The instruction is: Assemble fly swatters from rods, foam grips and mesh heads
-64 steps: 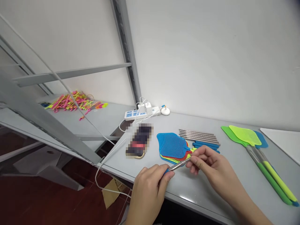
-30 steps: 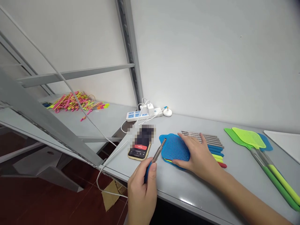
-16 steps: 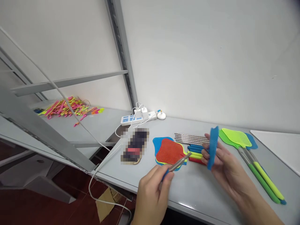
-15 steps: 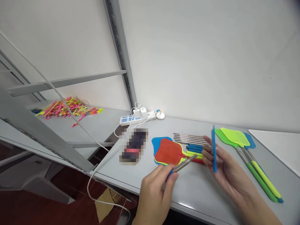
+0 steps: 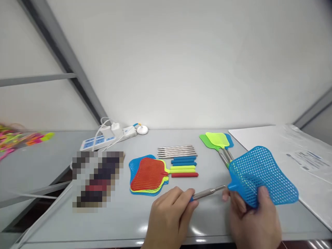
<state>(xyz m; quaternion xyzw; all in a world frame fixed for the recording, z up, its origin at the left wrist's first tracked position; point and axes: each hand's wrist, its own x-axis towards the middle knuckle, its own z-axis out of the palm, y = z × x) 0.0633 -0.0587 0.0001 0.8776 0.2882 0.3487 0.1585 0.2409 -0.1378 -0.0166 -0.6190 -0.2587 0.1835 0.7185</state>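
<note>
My left hand [image 5: 169,214] is closed around the blue grip of a metal fly swatter rod [image 5: 207,193], whose thin tip points right. My right hand [image 5: 255,221] pinches a blue fly swatter head [image 5: 264,176], thumb on its mesh and fingers underneath. The rod tip lies at the neck of the head; whether it is inserted I cannot tell. Left of centre, a red swatter head [image 5: 149,173] lies on yellow and blue ones. Beside it are blue grips [image 5: 183,161], yellow grips [image 5: 183,168], a red grip [image 5: 184,175] and several steel rods [image 5: 177,151].
Fly swatters with a yellow-green head [image 5: 218,139] on top lie behind my right hand. A white power strip [image 5: 98,141] with cables and a round white device [image 5: 142,129] stand by the wall. White sheeting [image 5: 259,135] covers the right; colourful plastic pieces [image 5: 24,138] lie far left.
The view has swung right. My right hand has turned the blue swatter head from edge-on to face-up, and its neck has come to the tip of the rod in my left hand.
</note>
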